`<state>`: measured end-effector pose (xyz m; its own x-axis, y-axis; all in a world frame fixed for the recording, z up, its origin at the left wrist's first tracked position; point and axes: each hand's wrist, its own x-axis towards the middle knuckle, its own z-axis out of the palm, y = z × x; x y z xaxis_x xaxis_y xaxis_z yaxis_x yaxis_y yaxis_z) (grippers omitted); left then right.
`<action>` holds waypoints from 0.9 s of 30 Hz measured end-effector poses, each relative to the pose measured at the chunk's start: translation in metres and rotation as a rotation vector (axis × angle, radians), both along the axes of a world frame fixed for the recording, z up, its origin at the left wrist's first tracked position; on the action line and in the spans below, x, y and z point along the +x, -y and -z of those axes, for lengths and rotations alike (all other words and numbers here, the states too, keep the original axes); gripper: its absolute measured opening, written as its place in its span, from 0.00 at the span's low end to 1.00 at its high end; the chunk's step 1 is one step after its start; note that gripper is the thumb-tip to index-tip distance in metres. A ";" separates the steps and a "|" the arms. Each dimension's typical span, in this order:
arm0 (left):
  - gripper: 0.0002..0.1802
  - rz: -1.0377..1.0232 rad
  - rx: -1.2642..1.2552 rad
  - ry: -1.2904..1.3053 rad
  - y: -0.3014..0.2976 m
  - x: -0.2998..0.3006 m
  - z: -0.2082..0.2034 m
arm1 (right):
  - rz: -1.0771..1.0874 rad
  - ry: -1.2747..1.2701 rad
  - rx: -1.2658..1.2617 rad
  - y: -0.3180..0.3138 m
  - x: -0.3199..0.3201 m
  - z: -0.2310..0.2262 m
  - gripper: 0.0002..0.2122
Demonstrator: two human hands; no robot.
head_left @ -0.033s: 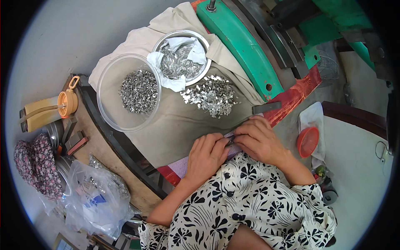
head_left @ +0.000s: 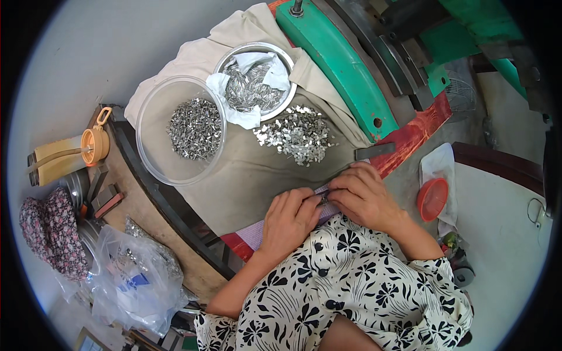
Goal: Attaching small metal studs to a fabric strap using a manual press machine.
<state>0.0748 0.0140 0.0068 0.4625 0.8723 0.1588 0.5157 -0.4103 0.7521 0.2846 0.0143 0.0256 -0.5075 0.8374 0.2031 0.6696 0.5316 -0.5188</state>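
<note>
My left hand (head_left: 291, 216) and my right hand (head_left: 364, 196) meet at the near edge of the cloth-covered bench, close to my body. Both are closed, their fingertips pinching a small dark metal piece (head_left: 323, 199) that is mostly hidden between them. Beyond my hands lies a loose heap of small flat silvery metal pieces (head_left: 302, 133) on the grey-brown cloth (head_left: 234, 202). A clear plastic tub (head_left: 151, 131) with many small metal parts stands to the left of the heap. Behind it, a steel bowl (head_left: 288, 54) lined with white cloth holds thin shiny metal pins (head_left: 249, 88).
A green machine (head_left: 339, 64) rises at the right of the bench, with a dark metal bar (head_left: 375, 151) near its base. Farther right sits a red plastic basket (head_left: 432, 199). On the left are an orange clamp-like holder (head_left: 95, 145), a floral cloth (head_left: 54, 231) and a clear plastic bag (head_left: 132, 286).
</note>
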 end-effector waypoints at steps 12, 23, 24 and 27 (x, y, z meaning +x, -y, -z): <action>0.07 0.031 0.021 -0.044 -0.002 0.002 -0.001 | 0.154 0.010 0.022 0.008 0.008 -0.004 0.13; 0.20 -0.055 -0.023 0.003 0.006 -0.022 -0.003 | 0.123 -0.067 0.034 0.011 0.002 0.000 0.13; 0.20 -0.072 -0.017 -0.005 0.007 -0.027 -0.005 | 0.104 -0.040 0.027 0.010 0.003 0.002 0.13; 0.20 -0.106 -0.030 -0.051 0.010 -0.040 -0.010 | 0.096 -0.018 0.025 0.009 0.002 0.001 0.13</action>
<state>0.0346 0.0041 0.0172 0.3741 0.9208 0.1107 0.5927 -0.3292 0.7351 0.2862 0.0053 0.0247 -0.4216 0.8763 0.2330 0.7085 0.4787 -0.5185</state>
